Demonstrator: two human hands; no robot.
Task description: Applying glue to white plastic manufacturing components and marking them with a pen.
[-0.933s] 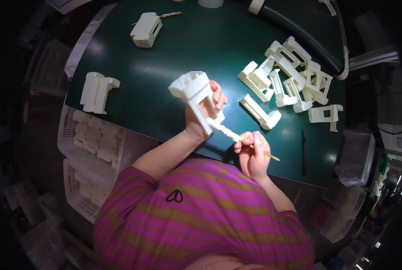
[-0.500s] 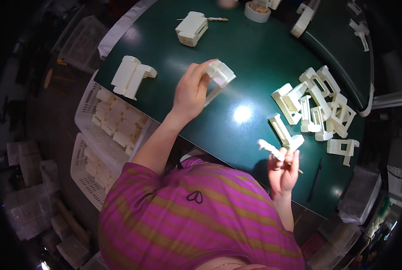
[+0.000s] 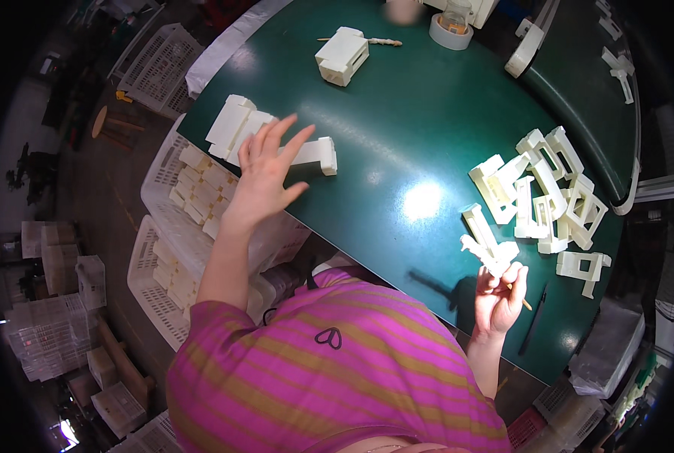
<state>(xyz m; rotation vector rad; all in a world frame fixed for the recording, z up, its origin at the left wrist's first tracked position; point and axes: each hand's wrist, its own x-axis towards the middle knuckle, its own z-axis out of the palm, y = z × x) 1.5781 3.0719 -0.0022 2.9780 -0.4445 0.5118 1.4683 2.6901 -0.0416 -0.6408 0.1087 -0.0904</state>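
Observation:
My left hand is spread open above the left side of the green table, its fingers apart. Just beyond its fingers lies a cream plastic frame part, partly hidden by the hand. Beside that, on the left, a row of similar cream parts sits close together. In my right hand, near the front edge, a thin wooden stick with white material wrapped around its end is pinched between fingers and thumb. A loose cream part lies just behind the wrapped end.
Several cream frame parts are heaped on the right. A dark pen-like tool lies near the right edge. At the back are a cream block, another wrapped stick and a tape roll. White baskets of parts stand below left.
My left hand has moved left and let go of the cream part, which now lies beside the row. The right hand still holds the stick, and the whole view has shifted slightly.

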